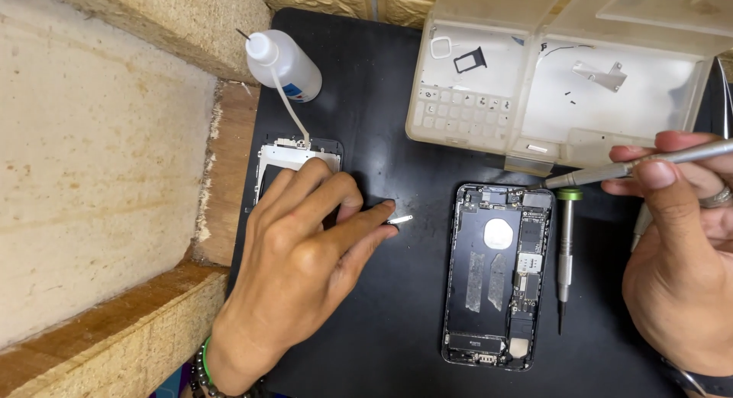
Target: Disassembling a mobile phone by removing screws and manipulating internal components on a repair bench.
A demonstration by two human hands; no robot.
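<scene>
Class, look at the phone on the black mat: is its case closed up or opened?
Opened. The phone lies with no screen on it, its circuit boards and inner parts bare; a separate screen panel lies under the left hand.

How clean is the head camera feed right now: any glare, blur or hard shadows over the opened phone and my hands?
Head view: light is even and soft, with no hard shadows on the black mat; the opened phone is sharp, with only faint sheen on its metal; the left hand and right hand look crisp; the parts tray at top is bright, near washed out.
</scene>
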